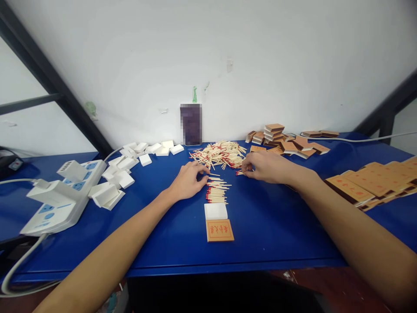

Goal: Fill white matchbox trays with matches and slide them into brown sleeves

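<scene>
Red-tipped matches point(217, 194) lie in a loose row down the middle of the blue table. At the far end of this row is my left hand point(190, 181), its fingers curved and the thumb and index tips a little apart beside the topmost matches. My right hand point(265, 167) is closed in a pinch on a few matches point(239, 173), just in front of the big match pile point(223, 153). Below the row, a matchbox point(220, 230) with an orange printed cover has its white tray point(216, 211) slid partly out.
White matchbox trays point(125, 163) are scattered at the left, beside a white power strip point(70, 195) with plugs and cables. Orange matchbox covers point(286, 143) are heaped at the back right; more matchboxes point(374, 182) lie in rows at the right. A pixelated dark panel point(191, 124) leans on the wall.
</scene>
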`<state>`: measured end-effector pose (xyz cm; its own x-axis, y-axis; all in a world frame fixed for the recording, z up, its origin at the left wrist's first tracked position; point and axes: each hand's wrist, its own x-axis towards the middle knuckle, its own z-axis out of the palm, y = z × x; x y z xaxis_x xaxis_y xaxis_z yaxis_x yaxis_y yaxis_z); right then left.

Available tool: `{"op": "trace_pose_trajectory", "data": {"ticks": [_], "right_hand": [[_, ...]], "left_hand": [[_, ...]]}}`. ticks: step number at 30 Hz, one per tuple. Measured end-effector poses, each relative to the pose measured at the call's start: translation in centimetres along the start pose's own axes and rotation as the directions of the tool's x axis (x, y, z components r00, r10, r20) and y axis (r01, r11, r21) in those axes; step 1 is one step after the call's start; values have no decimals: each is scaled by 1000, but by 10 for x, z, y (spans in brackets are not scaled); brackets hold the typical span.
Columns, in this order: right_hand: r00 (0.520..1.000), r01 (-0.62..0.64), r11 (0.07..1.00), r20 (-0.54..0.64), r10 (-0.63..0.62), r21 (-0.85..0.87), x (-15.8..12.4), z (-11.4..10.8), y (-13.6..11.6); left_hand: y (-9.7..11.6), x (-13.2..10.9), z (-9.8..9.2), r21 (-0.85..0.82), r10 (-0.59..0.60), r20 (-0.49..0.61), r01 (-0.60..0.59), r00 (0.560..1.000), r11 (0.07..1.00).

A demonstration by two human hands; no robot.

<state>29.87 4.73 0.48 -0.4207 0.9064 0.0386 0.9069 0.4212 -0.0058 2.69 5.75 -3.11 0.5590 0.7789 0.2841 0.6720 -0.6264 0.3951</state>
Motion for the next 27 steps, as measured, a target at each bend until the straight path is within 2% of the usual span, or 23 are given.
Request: {"op": "trace_pose_trajectory", "data": {"ticks": [7,13,15,18,22,27], "right_hand": [[999,-29,997,23,28,68,1,2,-6],[987,62,990,-152,-43,125,11,17,-35],[980,78,983,-192,-45,166,17,22,-46],[966,168,958,-232,-114,231,23,27,-55],[939,313,889,-249,-238,334,17,25,-57],[947,307,878,-212,-242,366,5,13,-48]], "left_hand": [[0,0,-1,-15,5,4,-5,1000,1000],[2,0,-1,-14,11,12,-11,1000,1000],[2,0,-2,-26,29,17,-28,999,999],[3,0,-4,-54,53,18,-52,998,997],[6,-1,-7,-106,103,-3,-103,995,989],[7,-2,-10,-89,114,-36,-117,993,989]]}}
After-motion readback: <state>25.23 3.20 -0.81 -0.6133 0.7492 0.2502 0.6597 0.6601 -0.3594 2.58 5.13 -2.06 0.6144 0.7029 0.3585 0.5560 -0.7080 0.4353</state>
